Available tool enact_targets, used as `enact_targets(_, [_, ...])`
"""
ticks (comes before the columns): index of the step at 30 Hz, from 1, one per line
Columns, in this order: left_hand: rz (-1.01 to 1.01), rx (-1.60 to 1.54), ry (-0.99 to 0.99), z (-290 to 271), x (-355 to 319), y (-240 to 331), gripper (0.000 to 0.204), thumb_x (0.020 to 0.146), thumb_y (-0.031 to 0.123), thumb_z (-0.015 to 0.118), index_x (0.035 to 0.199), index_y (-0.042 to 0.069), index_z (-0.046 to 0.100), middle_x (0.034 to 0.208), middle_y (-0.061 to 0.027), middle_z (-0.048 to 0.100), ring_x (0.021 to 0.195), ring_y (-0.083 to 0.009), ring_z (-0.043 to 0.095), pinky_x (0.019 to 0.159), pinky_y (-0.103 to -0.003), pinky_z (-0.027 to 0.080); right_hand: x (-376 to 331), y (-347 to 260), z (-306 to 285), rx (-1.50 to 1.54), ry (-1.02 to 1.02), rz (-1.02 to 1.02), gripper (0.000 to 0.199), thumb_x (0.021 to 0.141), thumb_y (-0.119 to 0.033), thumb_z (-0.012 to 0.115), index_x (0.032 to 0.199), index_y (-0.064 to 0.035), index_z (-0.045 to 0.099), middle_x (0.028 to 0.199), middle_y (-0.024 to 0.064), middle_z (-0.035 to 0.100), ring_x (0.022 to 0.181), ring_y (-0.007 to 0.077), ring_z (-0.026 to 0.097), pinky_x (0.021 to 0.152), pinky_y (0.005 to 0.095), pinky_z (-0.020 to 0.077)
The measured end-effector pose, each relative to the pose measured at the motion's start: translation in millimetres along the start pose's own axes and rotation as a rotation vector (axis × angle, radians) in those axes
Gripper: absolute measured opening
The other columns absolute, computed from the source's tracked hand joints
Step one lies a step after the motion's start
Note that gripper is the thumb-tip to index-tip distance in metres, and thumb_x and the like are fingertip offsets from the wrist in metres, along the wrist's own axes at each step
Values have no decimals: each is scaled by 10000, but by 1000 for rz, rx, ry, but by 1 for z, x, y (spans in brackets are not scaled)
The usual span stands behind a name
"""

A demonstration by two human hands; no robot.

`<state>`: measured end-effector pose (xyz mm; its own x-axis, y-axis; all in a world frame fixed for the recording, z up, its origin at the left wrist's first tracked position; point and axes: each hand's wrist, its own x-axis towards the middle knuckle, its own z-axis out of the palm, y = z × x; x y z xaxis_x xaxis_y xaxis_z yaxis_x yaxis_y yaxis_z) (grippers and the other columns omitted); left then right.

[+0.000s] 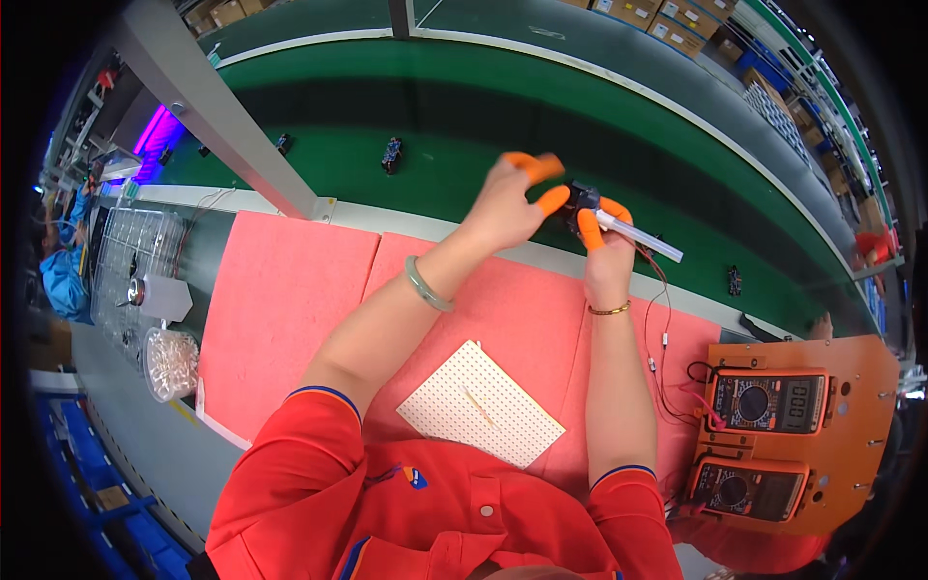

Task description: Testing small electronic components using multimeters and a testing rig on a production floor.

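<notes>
My left hand (509, 201), with orange finger covers, is raised over the green conveyor's near edge. Its thumb and fingers are apart, the fingers smeared by motion, and the thumb tip is right beside a small black part (582, 191). My right hand (609, 256), also with orange finger covers, is closed around that black part and a slim white rod (640, 236) that sticks out to the right. Red and dark wires (665, 290) hang near the right wrist and run down toward two orange multimeters (764, 401). Whether the thumb touches the part, I cannot tell.
Small dark assemblies (391, 155) sit spaced along the green conveyor (464, 106). Pink mat (300, 290) covers the bench, bearing a white perforated board (454, 387) with a thin stick (478, 407). A tub of small pale items (171, 364) stands left; a metal post (208, 106) rises there.
</notes>
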<state>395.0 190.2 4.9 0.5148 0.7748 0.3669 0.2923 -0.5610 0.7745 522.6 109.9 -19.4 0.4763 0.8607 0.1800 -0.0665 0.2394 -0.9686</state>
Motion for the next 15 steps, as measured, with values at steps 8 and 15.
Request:
enact_targets(8, [-560, 796, 200, -101, 0, -87, 402, 719, 188, 591, 1085, 58, 488, 1068, -172, 477, 928, -311, 513, 762, -363, 437, 6, -16, -13, 384, -47, 74, 279, 789, -43, 526, 1052, -34, 433, 994, 88, 505, 910, 179, 511, 812, 344, 424])
enact_targets(15, [-425, 68, 33, -60, 16, -70, 414, 719, 104, 612, 1101, 4, 487, 958, -76, 557, 811, -131, 529, 728, -231, 432, 14, -9, -32, 510, -35, 103, 290, 792, -43, 498, 1078, -31, 450, 1002, 77, 510, 922, 174, 505, 835, 359, 405])
